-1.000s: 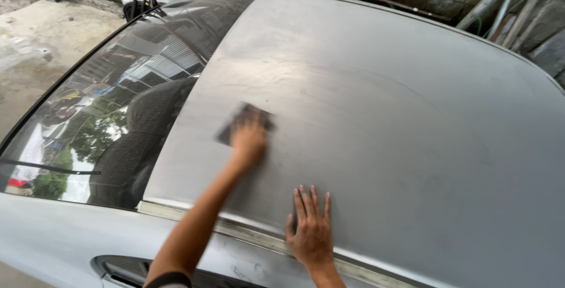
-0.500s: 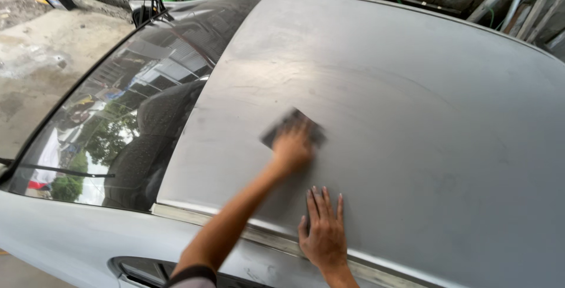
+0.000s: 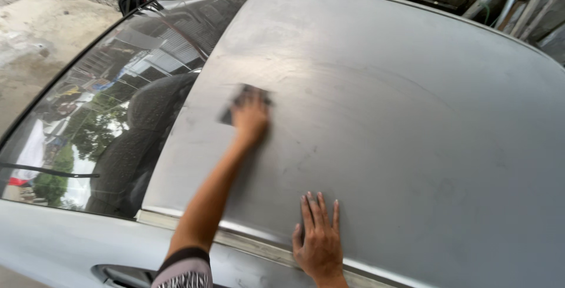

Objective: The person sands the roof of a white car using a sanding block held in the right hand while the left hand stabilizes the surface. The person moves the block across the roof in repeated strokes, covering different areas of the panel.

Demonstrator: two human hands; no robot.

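Head view, reading left to right. Far left: bare concrete ground (image 3: 35, 35), then the dark windscreen (image 3: 112, 123) with trees and buildings mirrored in it and a wiper blade (image 3: 53, 171) low across the glass. Next, the left hand (image 3: 250, 117), arm stretched out from a striped sleeve (image 3: 183, 271), pressed flat on a dark sanding sheet (image 3: 235, 106); the sheet lies on the front part of the car roof (image 3: 412, 117), just behind the glass edge, with its corners showing past the fingers. The hand is blurred, so the grip is hard to read: fingers look closed together and pushed down on the sheet, not pinching it. Further right and nearer, the right hand (image 3: 319, 238) rests palm down with fingers slightly spread at the roof's side edge, beside the bright trim strip (image 3: 259, 247), holding nothing. Roof panel is dull grey with faint curved rub marks. Judgement: mid-sanding of the roof. A further stroke would call for even flat pressure, the bracing hand steady, and care near the glass edge.
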